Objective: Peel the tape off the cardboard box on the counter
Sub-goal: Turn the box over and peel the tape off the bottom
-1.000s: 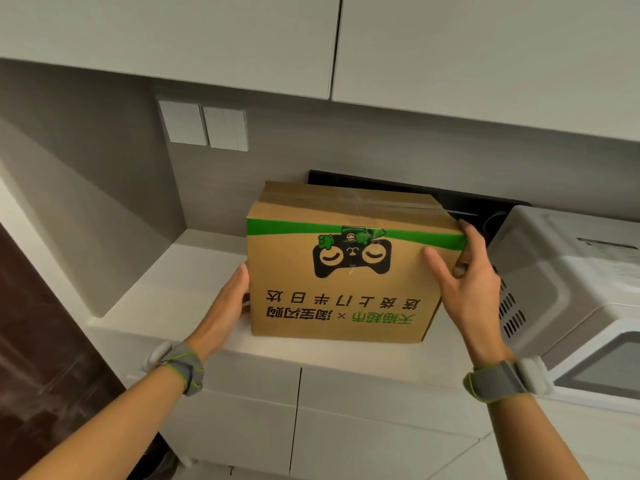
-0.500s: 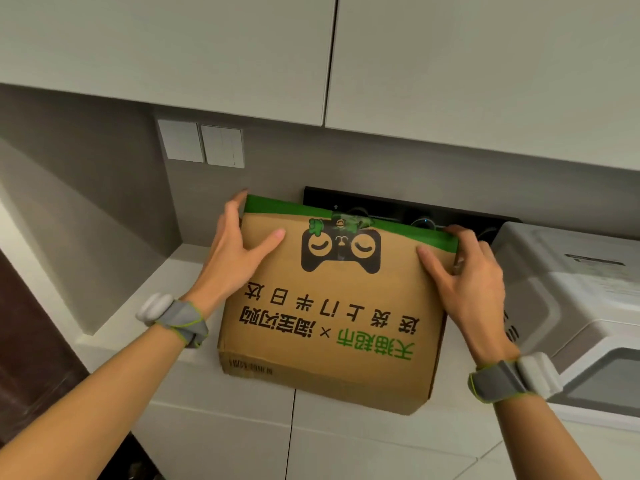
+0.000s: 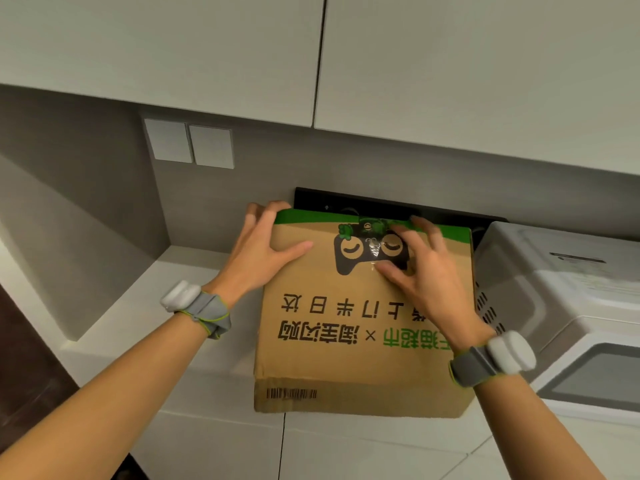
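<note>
Tape (image 3: 372, 251) is lying flat under the spread right hand (image 3: 424, 273), the left hand (image 3: 261, 252) gripping the box (image 3: 346, 362); hasty picking could shred it.

The microwave (image 3: 554, 289) stands just beside the cardboard box (image 3: 346, 348) on the right. The counter (image 3: 138, 313) lies open on the left up to the side wall (image 3: 86, 237). Upper cabinets (image 3: 173, 46) overhang.

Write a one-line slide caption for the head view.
Left hand grips the cardboard box on the counter; right hand touches its clear tape.
</note>
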A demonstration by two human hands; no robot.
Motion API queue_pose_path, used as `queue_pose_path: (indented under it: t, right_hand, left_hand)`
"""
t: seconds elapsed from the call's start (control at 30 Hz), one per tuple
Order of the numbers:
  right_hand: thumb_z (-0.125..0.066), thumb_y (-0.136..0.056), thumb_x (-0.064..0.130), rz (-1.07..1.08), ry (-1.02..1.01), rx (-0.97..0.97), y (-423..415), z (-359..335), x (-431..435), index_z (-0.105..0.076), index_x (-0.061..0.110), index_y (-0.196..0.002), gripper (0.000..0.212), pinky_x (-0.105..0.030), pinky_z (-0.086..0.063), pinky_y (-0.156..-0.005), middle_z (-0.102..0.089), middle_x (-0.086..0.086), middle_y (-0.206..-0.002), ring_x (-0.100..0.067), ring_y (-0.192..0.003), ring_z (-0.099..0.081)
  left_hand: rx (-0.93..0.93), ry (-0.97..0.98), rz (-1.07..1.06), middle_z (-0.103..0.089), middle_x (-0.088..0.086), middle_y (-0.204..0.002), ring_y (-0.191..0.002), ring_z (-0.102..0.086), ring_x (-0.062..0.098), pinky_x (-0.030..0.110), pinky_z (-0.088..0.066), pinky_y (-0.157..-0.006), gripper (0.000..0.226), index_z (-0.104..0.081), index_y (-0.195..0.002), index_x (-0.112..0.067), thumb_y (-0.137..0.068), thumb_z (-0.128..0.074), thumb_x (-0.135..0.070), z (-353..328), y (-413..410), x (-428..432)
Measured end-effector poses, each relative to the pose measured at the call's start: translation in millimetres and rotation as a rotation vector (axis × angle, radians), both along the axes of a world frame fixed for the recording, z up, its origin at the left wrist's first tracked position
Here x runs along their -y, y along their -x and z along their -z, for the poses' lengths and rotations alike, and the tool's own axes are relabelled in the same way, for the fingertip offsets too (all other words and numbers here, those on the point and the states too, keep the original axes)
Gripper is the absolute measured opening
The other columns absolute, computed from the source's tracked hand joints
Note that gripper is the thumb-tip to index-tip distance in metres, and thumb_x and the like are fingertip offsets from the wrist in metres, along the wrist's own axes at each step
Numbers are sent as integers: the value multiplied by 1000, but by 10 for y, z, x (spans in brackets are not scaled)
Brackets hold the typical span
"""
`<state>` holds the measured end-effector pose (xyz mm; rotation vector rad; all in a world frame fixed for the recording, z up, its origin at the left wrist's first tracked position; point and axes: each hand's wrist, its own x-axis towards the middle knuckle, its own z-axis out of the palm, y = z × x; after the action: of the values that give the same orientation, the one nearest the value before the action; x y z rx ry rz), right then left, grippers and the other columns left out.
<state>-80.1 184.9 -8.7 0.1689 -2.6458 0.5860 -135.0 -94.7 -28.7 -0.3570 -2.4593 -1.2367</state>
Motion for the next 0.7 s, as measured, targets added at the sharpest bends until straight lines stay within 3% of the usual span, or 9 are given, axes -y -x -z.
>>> queue_pose_path:
  t: [0.23, 0.4, 0.57, 0.7]
  right_hand:
    - [-75, -83, 55, -89, -91, 90, 49, -75, 4, -34, 41, -151, 81, -53, -51, -105, -9, 11, -165, -29, -133, -51]
    - [-74, -86, 52, -72, -75, 75, 61, -77, 21, -36, 42, -146, 72, -53, -52, -104, -13, 8, -163, -27, -127, -56]
    - [-74, -88, 44, -75, -40, 33, 54, -86, 49, -42, 39, -142, 63, -47, -55, -101, -19, 7, -160, -12, -105, -53]
    - [-76, -87, 43, -88, -13, 8, 40, -57, 55, -41, 38, -139, 63, -46, -57, -97, -21, 8, -156, -11, -100, -53]
  left_hand:
    - [-7, -72, 17, -35, 0, -132, -111, -53, 17, 28, -45, -94, 71, -46, -140, -35, -81, -83, -47, 46, 34, -24]
    - [-22, -85, 36, -44, -1, -130, -106, -51, 9, 10, -40, -77, 69, -46, -139, -34, -82, -83, -46, 78, 40, -31]
    - [-30, -98, 51, -50, 0, -125, -108, -53, 13, 21, -45, -79, 69, -45, -138, -37, -82, -82, -49, 106, 48, -8]
    - [-45, -106, 57, -50, -1, -126, -103, -51, 1, 18, -44, -77, 69, -45, -138, -35, -82, -82, -48, 121, 41, -8]
